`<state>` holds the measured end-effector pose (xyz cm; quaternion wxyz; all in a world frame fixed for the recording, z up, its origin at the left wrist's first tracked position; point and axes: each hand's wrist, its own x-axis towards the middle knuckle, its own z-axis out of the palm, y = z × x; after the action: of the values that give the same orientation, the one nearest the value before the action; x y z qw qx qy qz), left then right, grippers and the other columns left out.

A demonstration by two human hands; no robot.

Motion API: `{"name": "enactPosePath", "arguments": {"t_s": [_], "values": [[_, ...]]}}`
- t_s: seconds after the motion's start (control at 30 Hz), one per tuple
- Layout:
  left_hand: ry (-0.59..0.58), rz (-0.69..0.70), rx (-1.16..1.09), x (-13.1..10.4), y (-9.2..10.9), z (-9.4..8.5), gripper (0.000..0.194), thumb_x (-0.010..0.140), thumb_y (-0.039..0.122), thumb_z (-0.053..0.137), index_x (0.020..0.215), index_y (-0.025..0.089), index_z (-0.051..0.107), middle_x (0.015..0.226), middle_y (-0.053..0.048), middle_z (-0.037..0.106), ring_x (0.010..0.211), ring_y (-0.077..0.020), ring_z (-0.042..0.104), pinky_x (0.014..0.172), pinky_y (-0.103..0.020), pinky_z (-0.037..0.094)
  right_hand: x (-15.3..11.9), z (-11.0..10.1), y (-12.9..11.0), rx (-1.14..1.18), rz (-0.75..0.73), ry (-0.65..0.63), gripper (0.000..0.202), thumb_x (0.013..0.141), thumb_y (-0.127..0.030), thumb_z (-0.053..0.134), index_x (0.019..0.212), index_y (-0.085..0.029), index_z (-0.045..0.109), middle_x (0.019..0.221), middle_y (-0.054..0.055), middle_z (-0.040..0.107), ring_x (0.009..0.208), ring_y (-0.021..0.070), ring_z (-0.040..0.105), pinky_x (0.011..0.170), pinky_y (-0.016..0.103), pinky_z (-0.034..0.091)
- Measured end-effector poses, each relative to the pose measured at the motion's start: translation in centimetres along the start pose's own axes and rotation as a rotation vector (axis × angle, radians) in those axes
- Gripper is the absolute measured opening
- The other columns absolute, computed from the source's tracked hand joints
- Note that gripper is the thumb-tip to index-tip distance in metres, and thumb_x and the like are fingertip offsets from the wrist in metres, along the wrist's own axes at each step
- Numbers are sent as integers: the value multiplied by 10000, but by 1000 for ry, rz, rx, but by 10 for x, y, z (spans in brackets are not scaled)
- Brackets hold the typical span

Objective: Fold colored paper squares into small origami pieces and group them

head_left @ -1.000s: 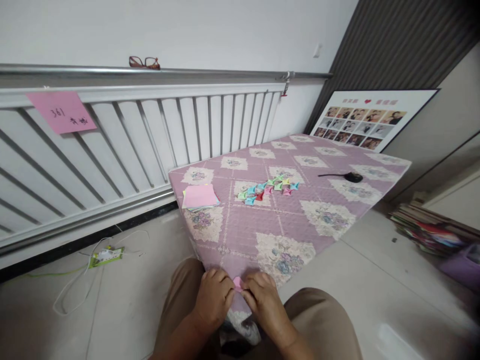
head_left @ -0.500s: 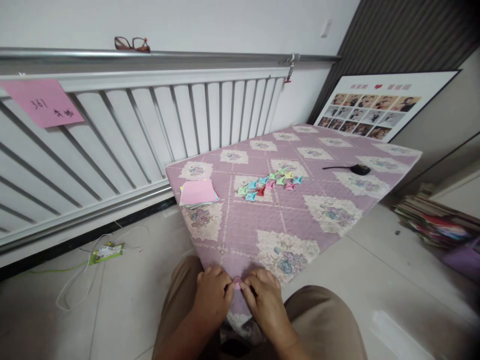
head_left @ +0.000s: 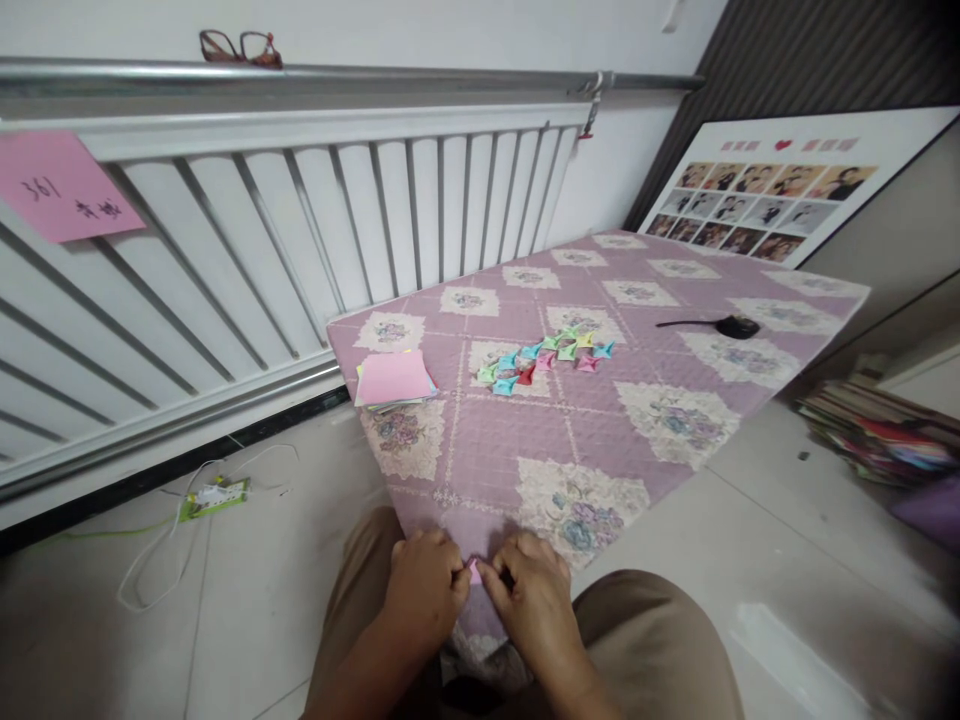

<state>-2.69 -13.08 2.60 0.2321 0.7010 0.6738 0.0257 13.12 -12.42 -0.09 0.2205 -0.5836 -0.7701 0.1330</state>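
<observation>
Between my two hands is a small folded piece of pink paper (head_left: 475, 572), held just above the near corner of the cloth-covered table (head_left: 502, 440). My left hand (head_left: 429, 580) pinches its left side, and my right hand (head_left: 529, 580) pinches its right side with thumb and forefinger. Most of the paper is hidden by my fingers, so its folds cannot be made out. Farther up the table lies a group of small folded paper pieces (head_left: 527, 374) in green, blue, pink, red and yellow. To their left sits a stack of coloured paper sheets (head_left: 394, 379), pink on top.
A black object with a thin handle (head_left: 736, 327) lies on the table's right part. A white radiator (head_left: 420, 210) runs along the wall, with glasses (head_left: 241, 48) on the pipe above. A photo board (head_left: 772, 190) leans behind the table. A power strip (head_left: 215, 497) with cables lies on the floor.
The camera view has shifted slightly. Both hands stay at the table corner, still pinching the pink paper, which now shows a more pointed shape between the fingertips.
</observation>
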Motion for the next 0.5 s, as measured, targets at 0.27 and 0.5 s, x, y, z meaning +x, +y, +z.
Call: {"name": "enactPosePath", "arguments": {"t_s": [0.27,0.5], "values": [[-115,15,0,8,-2,-14,128,837,314,558,853,212,635,991,-37,632,940,-210,569,750,-320,338,3,-2,-3,-43,37,-46,203,808,-328,651,645,-230,579,762,10,588,802,211,512,726,339,290],[-148,55,15,17,-4,-18,123,807,321,593,846,210,627,951,-40,648,902,-228,592,759,-339,349,1,-1,-5,-68,38,-13,189,822,-321,638,665,-231,584,777,16,600,820,214,506,734,349,282]]}}
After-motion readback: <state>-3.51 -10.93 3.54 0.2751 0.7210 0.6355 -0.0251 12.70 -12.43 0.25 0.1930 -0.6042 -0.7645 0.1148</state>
